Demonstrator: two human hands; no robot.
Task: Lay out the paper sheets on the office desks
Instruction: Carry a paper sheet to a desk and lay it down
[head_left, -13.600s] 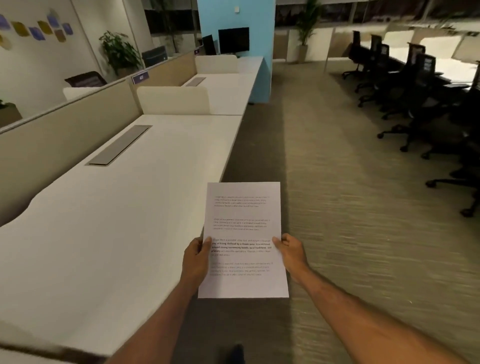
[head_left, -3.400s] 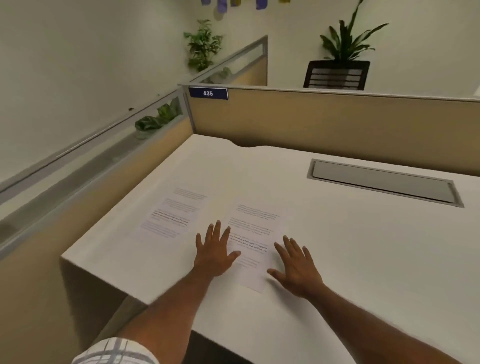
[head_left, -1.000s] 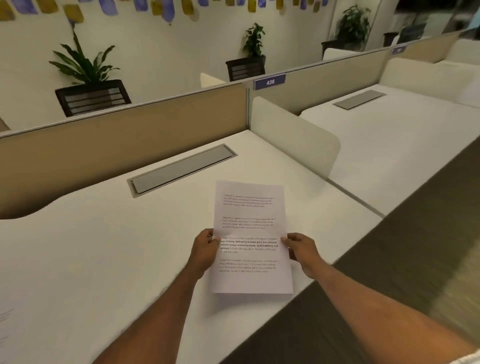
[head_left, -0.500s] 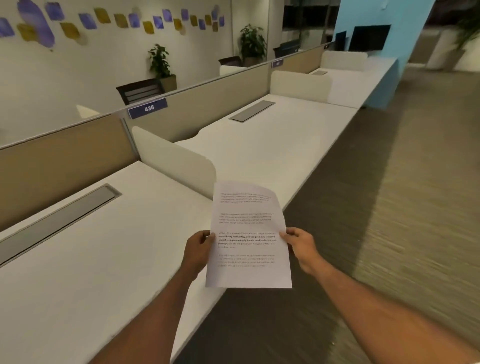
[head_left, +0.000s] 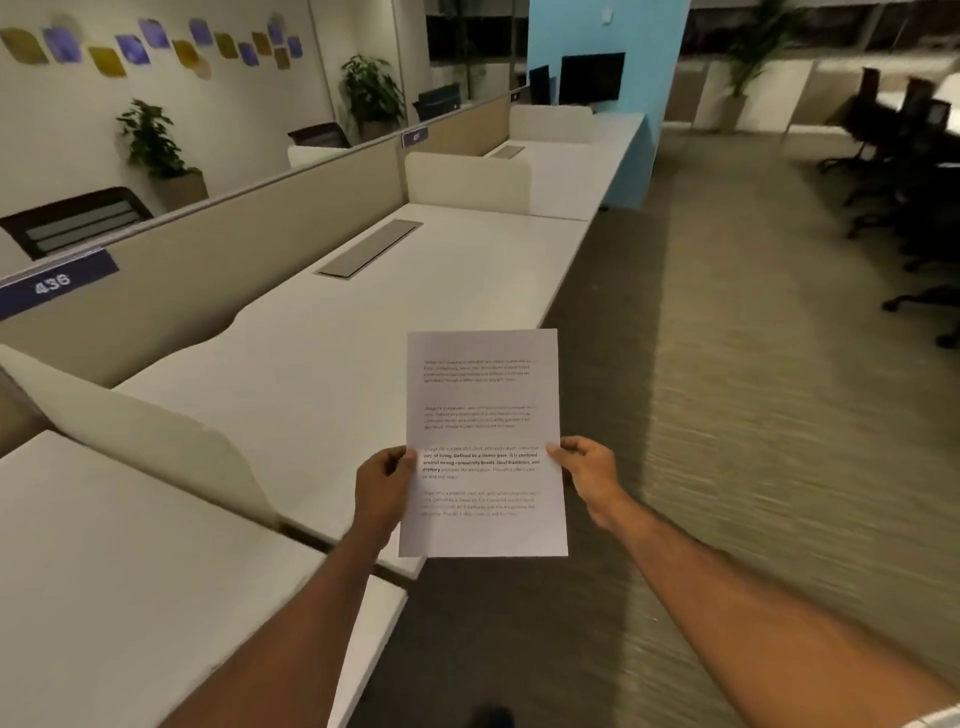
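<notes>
paper sheet: I see one printed sheet held up in the air, upright-ish, text side facing me, four blocks of text, third block partly bold. Not on any surface. It overlaps the front edge of the middle desk in view, lower part hangs over the carpet aisle.
left hand: my left hand is clamped on the sheet's left edge, about mid-height, thumb on the front face, fingers curled behind.
right hand: my right hand grips the sheet's right edge at about the same height, thumb on front, fingers behind.
near desk: white desk at lower left, bare top where I can see it.
divider: low cream divider stands between near desk and middle desk, rounded corner toward the aisle.
middle desk: white top, long grey cable flap set in near its back edge.
far desk: another white desk past a second cream divider, ends at the blue pillar.
partition: tan partition runs along the back edges of all desks; blue tag on it reads 436, I think, blurred.
monitors: two dark screens at the far end against the pillar.
aisle: striped carpet right of the desks, motion-blurred.
chairs: dark office chairs at far right, too dark for a count.
background: potted plants behind the partition, coloured patches on the wall.
</notes>
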